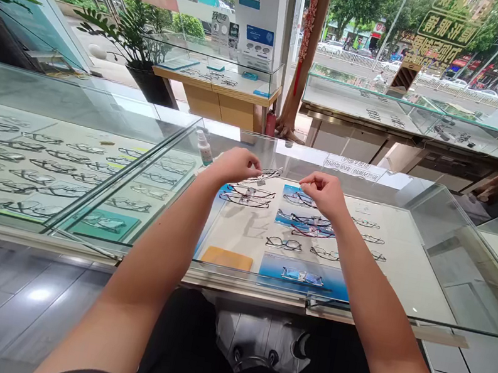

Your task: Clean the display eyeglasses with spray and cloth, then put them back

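My left hand (237, 164) is over the glass counter, its fingers closed on one end of a pair of eyeglasses (270, 175). A small pale tag seems to hang by the lens. To the right, my right hand (325, 194) is closed in a pinch, apart from those glasses; whatever it holds, if anything, is too small to make out. Below and between the hands, several folded dark frames (249, 197) lie one behind another. Under my right hand more frames (312, 226) rest on a blue card, and a rimless pair (303, 277) lies nearer the front edge.
The glass display counter (436, 269) runs across in front of me. A spray bottle (204, 148) stands beyond my left wrist. An orange-yellow flat piece (227, 259) lies near the front. Rows of glasses (19, 158) fill the left case. A potted plant (147, 67) stands behind.
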{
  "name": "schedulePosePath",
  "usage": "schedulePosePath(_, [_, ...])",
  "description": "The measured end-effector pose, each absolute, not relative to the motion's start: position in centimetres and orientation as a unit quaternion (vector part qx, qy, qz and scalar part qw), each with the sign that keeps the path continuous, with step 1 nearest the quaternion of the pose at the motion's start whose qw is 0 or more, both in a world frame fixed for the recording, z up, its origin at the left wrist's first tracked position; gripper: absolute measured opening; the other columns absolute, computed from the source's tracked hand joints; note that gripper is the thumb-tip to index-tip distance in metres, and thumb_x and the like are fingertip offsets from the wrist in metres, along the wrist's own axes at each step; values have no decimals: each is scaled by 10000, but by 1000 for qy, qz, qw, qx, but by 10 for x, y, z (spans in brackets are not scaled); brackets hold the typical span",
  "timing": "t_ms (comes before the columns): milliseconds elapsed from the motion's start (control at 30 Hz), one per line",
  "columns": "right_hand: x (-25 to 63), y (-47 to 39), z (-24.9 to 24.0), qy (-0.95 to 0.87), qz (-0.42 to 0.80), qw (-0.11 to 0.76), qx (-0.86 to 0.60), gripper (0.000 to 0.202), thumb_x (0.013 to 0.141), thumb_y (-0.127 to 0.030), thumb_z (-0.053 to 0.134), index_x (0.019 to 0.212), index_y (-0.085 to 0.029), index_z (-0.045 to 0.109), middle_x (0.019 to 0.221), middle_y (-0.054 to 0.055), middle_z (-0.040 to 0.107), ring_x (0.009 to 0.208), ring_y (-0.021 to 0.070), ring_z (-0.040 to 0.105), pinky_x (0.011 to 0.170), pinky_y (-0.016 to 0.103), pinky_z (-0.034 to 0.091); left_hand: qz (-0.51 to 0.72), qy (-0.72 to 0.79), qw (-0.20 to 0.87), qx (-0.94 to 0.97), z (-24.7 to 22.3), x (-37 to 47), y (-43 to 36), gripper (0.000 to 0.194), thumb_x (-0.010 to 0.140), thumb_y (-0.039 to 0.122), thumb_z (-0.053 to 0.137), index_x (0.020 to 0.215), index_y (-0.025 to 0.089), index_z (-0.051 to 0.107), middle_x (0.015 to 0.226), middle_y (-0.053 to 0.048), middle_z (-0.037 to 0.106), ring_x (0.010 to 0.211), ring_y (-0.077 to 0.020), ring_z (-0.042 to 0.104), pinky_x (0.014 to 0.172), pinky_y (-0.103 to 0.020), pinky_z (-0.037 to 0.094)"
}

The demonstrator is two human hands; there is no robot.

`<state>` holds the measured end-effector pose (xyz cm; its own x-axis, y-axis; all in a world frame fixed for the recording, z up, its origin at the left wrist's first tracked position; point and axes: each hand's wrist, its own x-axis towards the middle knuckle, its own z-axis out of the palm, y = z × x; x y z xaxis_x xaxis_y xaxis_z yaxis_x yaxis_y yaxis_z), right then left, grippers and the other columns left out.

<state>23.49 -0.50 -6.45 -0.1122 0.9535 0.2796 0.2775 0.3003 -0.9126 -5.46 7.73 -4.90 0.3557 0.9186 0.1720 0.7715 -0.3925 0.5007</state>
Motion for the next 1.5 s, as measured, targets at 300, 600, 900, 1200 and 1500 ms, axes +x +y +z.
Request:
schedulePosePath(300, [235,-2,-62,-629,400,499,-443,227,776,-383,847,812,-233,681,580,-68,474,612,127,369,647,331,329,401,420,439,685,-47,-23,64,321,808,504,841,841,203,734,819,-31,662,733,-152,511,703,-310,385])
schedulePosePath(600, [233,-1,-54,-621,455,525,-362,514,784,-643,867,870,-262,532,701,-77,380,658,127,303,640,313,264,481,305,543,617,-56,20,34,459,816,595,927,937,192,742,1045,-74,781,962,-175,692,856,-302,521])
schedulePosePath(900, [234,1,-58,-629,417,548,-361,501,825,-620,867,862,-269,511,722,-59,403,684,141,348,657,318,323,475,293,538,632,-59,25,30,546,781,670,946,928,182,751,987,-70,775,925,-179,701,847,-317,564])
schedulePosePath(1200, [235,0,-60,-645,415,525,-369,469,834,-674,873,1024,-276,715,668,-60,430,690,167,410,710,369,431,464,267,525,662,-59,25,30,488,835,630,923,913,180,751,947,-60,754,874,-167,667,830,-315,544])
schedulePosePath(1500, [236,2,-61,-644,365,533,-410,250,887,-473,821,984,-263,728,637,-62,439,641,150,365,679,357,362,478,285,492,669,-61,21,37,435,866,593,892,926,187,746,957,-74,767,849,-157,655,793,-308,546])
